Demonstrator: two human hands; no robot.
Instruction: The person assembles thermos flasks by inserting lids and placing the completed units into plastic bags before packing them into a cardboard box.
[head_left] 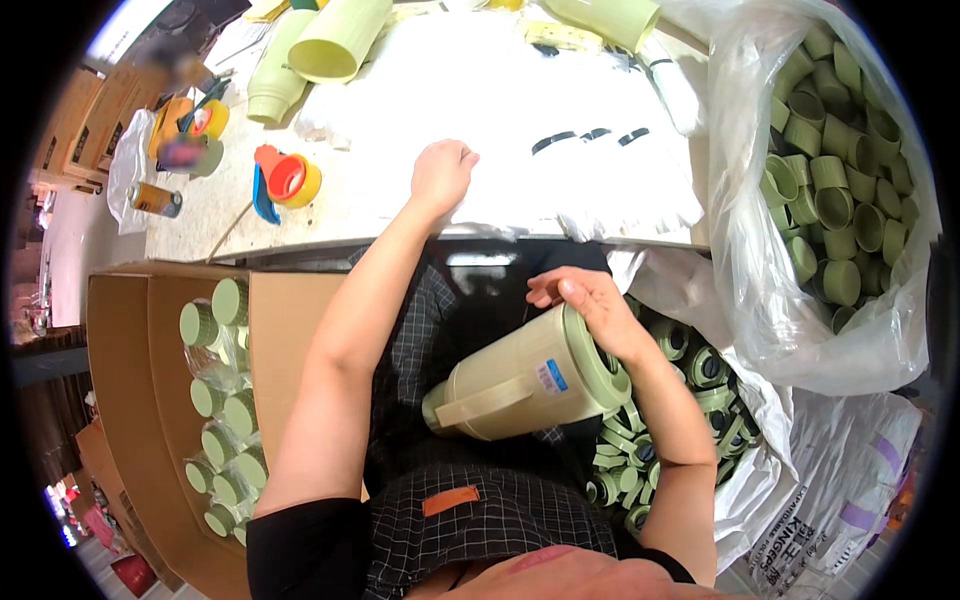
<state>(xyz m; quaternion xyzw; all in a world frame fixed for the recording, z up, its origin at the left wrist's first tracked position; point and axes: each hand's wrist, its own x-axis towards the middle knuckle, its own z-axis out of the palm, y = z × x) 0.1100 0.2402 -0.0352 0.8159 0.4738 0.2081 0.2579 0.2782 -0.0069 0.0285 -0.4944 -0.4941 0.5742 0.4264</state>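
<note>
On the pale table [225, 215] lie white sheeting [400, 115], 3 green cylinders [270, 85] and a red-yellow-blue tape dispenser [281, 178].

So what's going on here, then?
Someone has a pale green jug slanted before them, right hand at its wide end. The left hand is loosely curled over a white covering on the table. A carton of green containers stands to the left; a clear bag of green cups is on the right.

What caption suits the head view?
Left hand over white sheet, right hand at the wide end of a tilted jug.
</note>
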